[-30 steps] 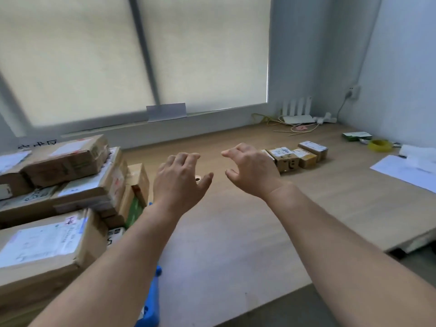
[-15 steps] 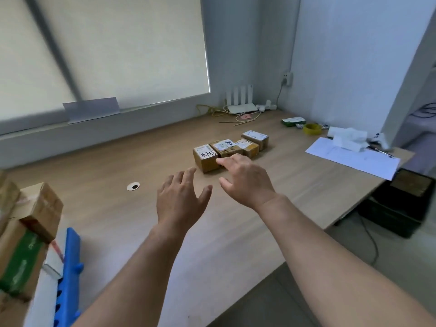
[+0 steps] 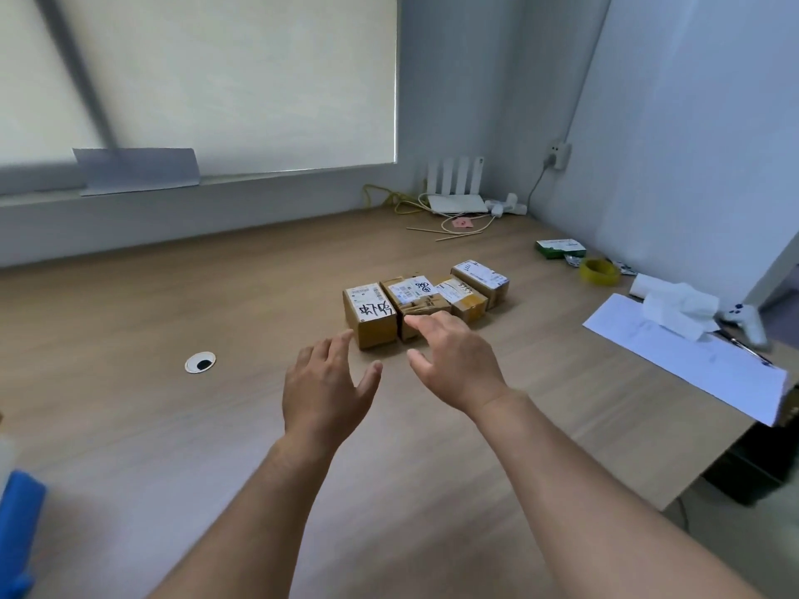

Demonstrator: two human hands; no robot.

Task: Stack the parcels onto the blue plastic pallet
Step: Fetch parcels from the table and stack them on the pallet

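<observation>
Several small cardboard parcels (image 3: pixel 426 302) with white labels stand in a row on the wooden table (image 3: pixel 216 425). The leftmost parcel (image 3: pixel 370 315) bears black handwriting. My left hand (image 3: pixel 322 391) hovers open just short of that parcel, holding nothing. My right hand (image 3: pixel 454 361) is open too, fingers spread, its fingertips in front of the second parcel (image 3: pixel 410 300) and hiding its near lower corner. A corner of the blue plastic pallet (image 3: pixel 17 525) shows at the bottom left edge.
A round cable hole (image 3: pixel 200 363) sits in the table to the left. Papers and tissue (image 3: pixel 683 339) lie at the right edge, a yellow tape roll (image 3: pixel 599 271) and green box (image 3: pixel 560 247) behind them. A white router (image 3: pixel 456 188) and cables fill the far corner.
The view has swung right, away from the stacked parcels on the pallet. Both open hands have reached forward and now sit close to the small parcels.
</observation>
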